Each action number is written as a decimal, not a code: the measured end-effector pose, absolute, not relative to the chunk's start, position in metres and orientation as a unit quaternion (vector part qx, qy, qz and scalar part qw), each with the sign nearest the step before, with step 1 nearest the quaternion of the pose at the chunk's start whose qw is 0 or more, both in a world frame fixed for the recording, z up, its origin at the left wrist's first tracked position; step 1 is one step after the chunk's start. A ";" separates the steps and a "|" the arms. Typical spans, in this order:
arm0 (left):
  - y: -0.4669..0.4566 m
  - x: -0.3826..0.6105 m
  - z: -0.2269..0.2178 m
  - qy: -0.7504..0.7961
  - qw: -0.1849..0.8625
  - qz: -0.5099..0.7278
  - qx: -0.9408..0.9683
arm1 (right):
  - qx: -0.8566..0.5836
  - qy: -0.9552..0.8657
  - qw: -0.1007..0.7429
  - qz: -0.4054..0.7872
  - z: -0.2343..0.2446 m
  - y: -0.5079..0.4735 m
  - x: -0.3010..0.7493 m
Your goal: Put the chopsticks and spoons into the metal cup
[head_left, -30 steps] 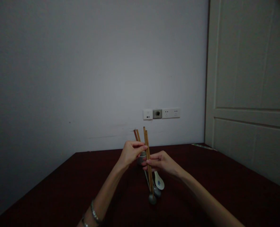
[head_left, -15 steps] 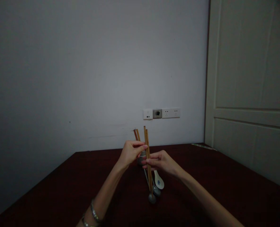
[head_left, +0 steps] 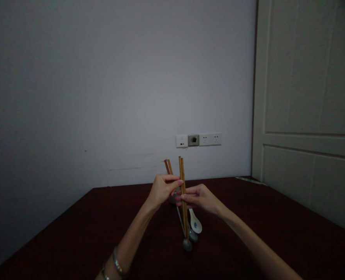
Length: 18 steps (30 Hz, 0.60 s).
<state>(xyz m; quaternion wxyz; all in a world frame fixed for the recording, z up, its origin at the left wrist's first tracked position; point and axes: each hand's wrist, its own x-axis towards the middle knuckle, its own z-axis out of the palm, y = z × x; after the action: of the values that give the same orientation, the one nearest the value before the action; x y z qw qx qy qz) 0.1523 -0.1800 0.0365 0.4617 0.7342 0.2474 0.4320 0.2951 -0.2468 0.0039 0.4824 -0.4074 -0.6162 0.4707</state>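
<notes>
Between my two hands a pair of wooden chopsticks (head_left: 184, 216) stands nearly upright. My left hand (head_left: 163, 190) pinches them at the upper part, closed. Lower down, the fingers of my right hand (head_left: 200, 199) are closed on the same pair. Behind my left hand, more chopsticks (head_left: 168, 166) lean out of a container (head_left: 172, 199), mostly hidden. Under my hands lie two metal spoons, the nearer spoon (head_left: 187, 245) and another spoon (head_left: 193, 235), and a white soup spoon (head_left: 196, 223) with a blue mark.
A dark red table (head_left: 73, 233) spreads beneath, with its far edge against a pale wall (head_left: 125, 97). Wall sockets (head_left: 210, 139) sit above it. On the right stands a panelled door (head_left: 309, 116). A thin strip (head_left: 251, 181) lies at the table's back right edge.
The chopsticks' upper ends have shifted slightly right, and the two tops are now closer to level. Both hands keep their hold, almost in place.
</notes>
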 end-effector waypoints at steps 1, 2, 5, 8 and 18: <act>-0.180 0.153 0.036 0.245 0.462 0.431 0.735 | -0.406 -0.616 0.483 0.472 0.003 -0.246 0.296; -0.180 0.153 0.036 0.244 0.462 0.430 0.736 | -0.405 -0.616 0.483 0.473 0.003 -0.246 0.296; -0.180 0.153 0.036 0.247 0.460 0.424 0.740 | -0.404 -0.616 0.481 0.475 0.003 -0.245 0.297; -0.182 0.153 0.037 0.252 0.461 0.418 0.741 | -0.404 -0.618 0.482 0.472 0.003 -0.246 0.297; -0.182 0.153 0.035 0.248 0.468 0.417 0.738 | -0.400 -0.623 0.481 0.470 0.004 -0.245 0.298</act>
<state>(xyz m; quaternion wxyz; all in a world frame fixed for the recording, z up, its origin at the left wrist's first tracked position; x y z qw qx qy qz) 0.1530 -0.1824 0.0350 0.4683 0.7384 0.2479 0.4172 0.2977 -0.2452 0.0037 0.4808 -0.4002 -0.6226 0.4701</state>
